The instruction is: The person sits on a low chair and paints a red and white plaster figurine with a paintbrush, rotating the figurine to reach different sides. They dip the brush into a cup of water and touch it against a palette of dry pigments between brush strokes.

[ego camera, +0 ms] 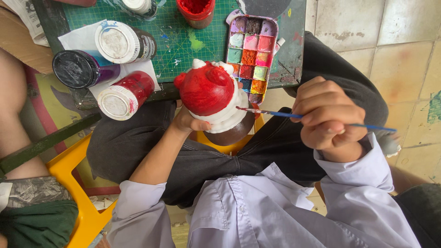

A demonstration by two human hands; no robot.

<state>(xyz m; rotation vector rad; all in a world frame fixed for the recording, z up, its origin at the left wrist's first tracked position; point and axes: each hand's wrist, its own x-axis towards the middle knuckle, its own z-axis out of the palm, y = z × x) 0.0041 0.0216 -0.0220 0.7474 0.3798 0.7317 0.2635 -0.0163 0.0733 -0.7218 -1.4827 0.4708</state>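
Left hand cups the red figurine from below at the table's near edge; right hand pinches a blue paintbrush, tip touching its white rim.

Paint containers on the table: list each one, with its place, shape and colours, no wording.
White-lidded jar: on its side, back left, dark body.
Black-lidded jar: on its side, left edge, purple.
Red jar: on its side, near edge, white lid.
Red pot: upright, open, back.
Palette: rectangular, many colours, right.

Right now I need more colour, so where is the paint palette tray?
In the head view, the rectangular multicolour paint palette tray lies on the green cutting mat, just right of the red-painted figurine.
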